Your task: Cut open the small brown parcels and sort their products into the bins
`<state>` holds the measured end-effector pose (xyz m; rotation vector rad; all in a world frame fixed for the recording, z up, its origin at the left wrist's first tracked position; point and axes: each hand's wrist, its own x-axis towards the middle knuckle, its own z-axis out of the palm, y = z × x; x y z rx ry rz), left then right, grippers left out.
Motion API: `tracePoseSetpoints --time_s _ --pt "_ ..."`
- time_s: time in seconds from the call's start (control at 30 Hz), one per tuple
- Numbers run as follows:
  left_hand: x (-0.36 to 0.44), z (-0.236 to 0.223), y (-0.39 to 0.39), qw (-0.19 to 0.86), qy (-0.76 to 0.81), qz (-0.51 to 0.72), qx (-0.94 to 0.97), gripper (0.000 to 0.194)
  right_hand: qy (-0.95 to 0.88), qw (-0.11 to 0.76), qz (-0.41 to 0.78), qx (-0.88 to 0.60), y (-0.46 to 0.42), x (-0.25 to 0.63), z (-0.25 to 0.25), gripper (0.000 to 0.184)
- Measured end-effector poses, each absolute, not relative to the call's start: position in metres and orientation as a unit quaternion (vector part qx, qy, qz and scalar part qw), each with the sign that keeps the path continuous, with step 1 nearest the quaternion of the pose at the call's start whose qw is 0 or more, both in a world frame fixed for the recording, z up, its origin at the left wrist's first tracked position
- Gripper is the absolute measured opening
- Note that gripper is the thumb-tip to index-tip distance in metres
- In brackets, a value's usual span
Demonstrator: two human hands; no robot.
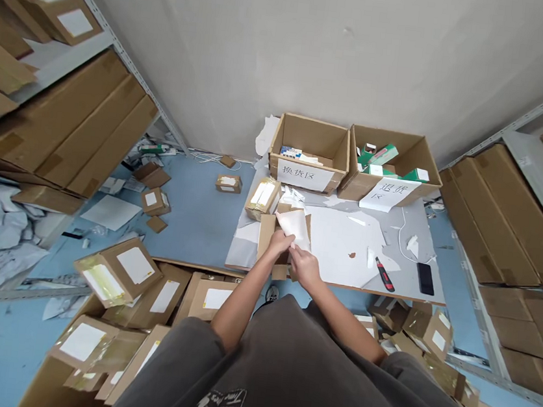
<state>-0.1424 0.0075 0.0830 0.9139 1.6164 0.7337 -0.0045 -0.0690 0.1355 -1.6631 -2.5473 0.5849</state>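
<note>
Over an opened small cardboard box [266, 232] near the table's front edge, my left hand [281, 242] and my right hand [304, 265] are both closed on a white sheet of paper [297, 225]. My fingers meet at the paper's lower end, and its far end slants up and away. I cannot tell whether the paper is folded around something. My hands and the paper hide most of the box's inside. A taped carton [263, 198] with a white label stands just behind the box to the left, beside some crumpled white scraps [293, 197].
Two open cartons, one with a blue-and-white packet [290, 152] and one with green boxes [383, 155], stand against the wall. A red utility knife [384, 275] and black phone [425, 278] lie on the right. Shelves of cartons [500, 216] flank both sides; parcels [119, 271] are piled front left.
</note>
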Motion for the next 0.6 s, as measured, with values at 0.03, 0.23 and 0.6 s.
tracePoseSetpoints --time_s 0.03,0.23,0.6 --pt "-0.144 0.085 0.005 0.532 0.671 0.336 0.392 0.009 -0.829 0.050 0.192 -0.523 -0.073 -0.002 0.138 0.051" --pt "-0.161 0.116 0.005 0.565 0.494 0.482 0.453 0.045 -0.774 0.303 0.200 -0.519 -0.059 0.036 0.151 0.071" --pt "-0.106 0.130 0.060 0.666 0.349 0.383 0.537 0.061 -0.607 0.420 0.227 -0.635 -0.011 0.121 0.152 0.094"
